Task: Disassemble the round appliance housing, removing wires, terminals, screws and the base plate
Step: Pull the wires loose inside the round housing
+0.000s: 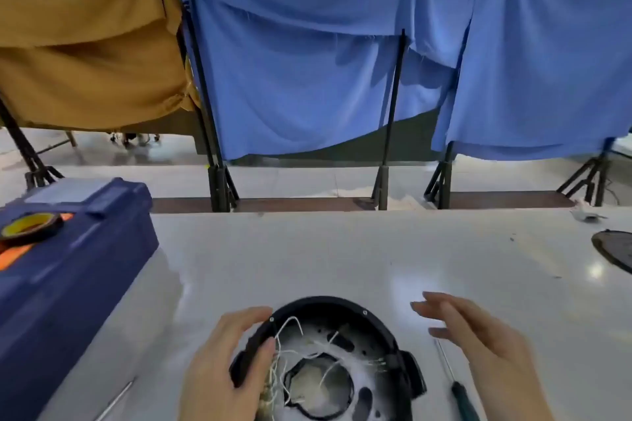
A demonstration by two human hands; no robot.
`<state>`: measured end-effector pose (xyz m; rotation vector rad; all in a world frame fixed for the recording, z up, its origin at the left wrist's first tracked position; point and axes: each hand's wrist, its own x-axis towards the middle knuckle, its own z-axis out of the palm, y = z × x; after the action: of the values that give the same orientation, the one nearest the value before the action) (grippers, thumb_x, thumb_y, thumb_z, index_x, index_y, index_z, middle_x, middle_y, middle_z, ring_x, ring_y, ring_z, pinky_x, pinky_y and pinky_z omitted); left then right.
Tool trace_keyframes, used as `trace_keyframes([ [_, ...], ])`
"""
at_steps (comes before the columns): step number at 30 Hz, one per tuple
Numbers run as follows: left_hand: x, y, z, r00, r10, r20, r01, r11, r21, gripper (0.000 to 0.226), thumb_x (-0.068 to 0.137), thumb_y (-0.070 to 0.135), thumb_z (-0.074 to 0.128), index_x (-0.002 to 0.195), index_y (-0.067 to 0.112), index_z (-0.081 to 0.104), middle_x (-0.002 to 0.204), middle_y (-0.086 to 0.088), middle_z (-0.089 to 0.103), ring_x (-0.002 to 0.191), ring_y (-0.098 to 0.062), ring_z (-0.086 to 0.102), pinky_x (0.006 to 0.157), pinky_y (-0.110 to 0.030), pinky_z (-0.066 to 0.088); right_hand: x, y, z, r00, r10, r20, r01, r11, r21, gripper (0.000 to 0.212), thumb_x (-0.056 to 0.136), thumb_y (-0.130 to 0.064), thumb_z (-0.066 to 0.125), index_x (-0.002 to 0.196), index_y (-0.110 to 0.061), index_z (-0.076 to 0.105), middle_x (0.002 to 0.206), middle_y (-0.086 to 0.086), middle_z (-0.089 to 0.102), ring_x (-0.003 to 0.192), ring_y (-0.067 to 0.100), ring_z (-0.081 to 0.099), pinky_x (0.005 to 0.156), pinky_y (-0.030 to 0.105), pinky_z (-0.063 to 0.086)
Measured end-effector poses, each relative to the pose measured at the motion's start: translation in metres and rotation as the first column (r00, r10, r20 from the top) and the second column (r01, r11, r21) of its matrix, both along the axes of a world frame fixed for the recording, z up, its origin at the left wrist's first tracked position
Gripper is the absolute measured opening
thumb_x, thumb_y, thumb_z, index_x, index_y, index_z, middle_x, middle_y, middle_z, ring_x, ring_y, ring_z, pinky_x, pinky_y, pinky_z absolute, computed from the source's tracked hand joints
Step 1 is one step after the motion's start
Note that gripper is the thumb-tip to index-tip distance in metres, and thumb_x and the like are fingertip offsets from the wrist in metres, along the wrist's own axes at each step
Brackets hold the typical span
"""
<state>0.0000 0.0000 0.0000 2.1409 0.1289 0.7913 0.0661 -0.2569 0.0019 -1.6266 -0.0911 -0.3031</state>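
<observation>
The round black appliance housing lies open side up at the near edge of the white table. Inside it a pale metal base plate with holes shows, and loose white wires tangle across its left half. My left hand grips the housing's left rim, thumb over the edge. To the right of the housing my right hand hovers with fingers spread, holding nothing. A screwdriver with a dark green handle lies on the table beneath that hand.
A dark blue toolbox stands at the left with a roll of tape on top. A dark round part lies at the right table edge. A thin metal rod lies near the left front. Cloth-draped stands rise behind the table.
</observation>
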Motion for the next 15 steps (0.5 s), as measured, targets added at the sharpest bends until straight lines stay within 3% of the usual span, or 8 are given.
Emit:
trace_keyframes([
  [3,0.002,-0.011,-0.026,0.997,-0.058,-0.046,0.059,0.998,0.034,0.034,0.077,0.005,0.076,0.098,0.031,0.069,0.111,0.036,0.060,0.112,0.012,0.050,0.090,-0.002,0.034,-0.004,0.009,-0.035,0.988,0.117,-0.100,-0.128,0.986,-0.109,0.027,0.090,-0.015,0.063,0.091,-0.038,0.076,0.103,-0.009,0.075,0.096,0.004,0.067,0.088,0.018,0.050],
  [5,0.003,-0.017,-0.045,0.993,-0.068,-0.094,0.076,0.994,0.084,0.033,0.078,0.009,0.076,0.103,0.029,0.069,0.121,0.032,0.056,0.126,0.007,0.042,0.105,-0.016,0.031,-0.005,0.013,-0.058,0.977,0.153,-0.147,-0.180,0.964,-0.195,0.025,0.087,-0.019,0.067,0.098,-0.040,0.073,0.117,-0.019,0.067,0.110,0.000,0.060,0.098,0.021,0.044],
  [8,-0.001,-0.020,-0.060,0.995,-0.032,-0.091,0.045,0.988,0.146,0.026,0.080,0.021,0.070,0.105,0.028,0.068,0.124,0.026,0.052,0.130,0.008,0.037,0.117,-0.032,0.018,-0.013,0.020,-0.073,0.976,0.161,-0.146,-0.200,0.931,-0.304,0.034,0.087,-0.023,0.068,0.113,-0.045,0.061,0.124,-0.027,0.058,0.115,-0.007,0.054,0.102,0.025,0.042],
  [12,-0.009,-0.019,-0.064,0.992,-0.073,-0.107,0.084,0.992,0.099,0.036,0.085,0.010,0.068,0.104,0.040,0.060,0.121,0.035,0.047,0.124,0.016,0.033,0.117,-0.022,0.012,-0.022,0.023,-0.082,0.979,0.148,-0.143,-0.183,0.943,-0.277,0.038,0.092,-0.023,0.059,0.125,-0.042,0.056,0.121,-0.022,0.061,0.114,0.001,0.056,0.100,0.036,0.047],
  [15,-0.015,-0.019,-0.064,0.988,-0.085,-0.130,0.097,0.991,0.092,0.029,0.088,0.009,0.063,0.106,0.032,0.063,0.124,0.028,0.050,0.124,0.013,0.035,0.117,-0.019,0.010,-0.028,0.024,-0.080,0.978,0.150,-0.145,-0.182,0.954,-0.237,0.038,0.092,-0.021,0.058,0.126,-0.038,0.057,0.121,-0.019,0.062,0.113,0.002,0.057,0.100,0.036,0.047],
])
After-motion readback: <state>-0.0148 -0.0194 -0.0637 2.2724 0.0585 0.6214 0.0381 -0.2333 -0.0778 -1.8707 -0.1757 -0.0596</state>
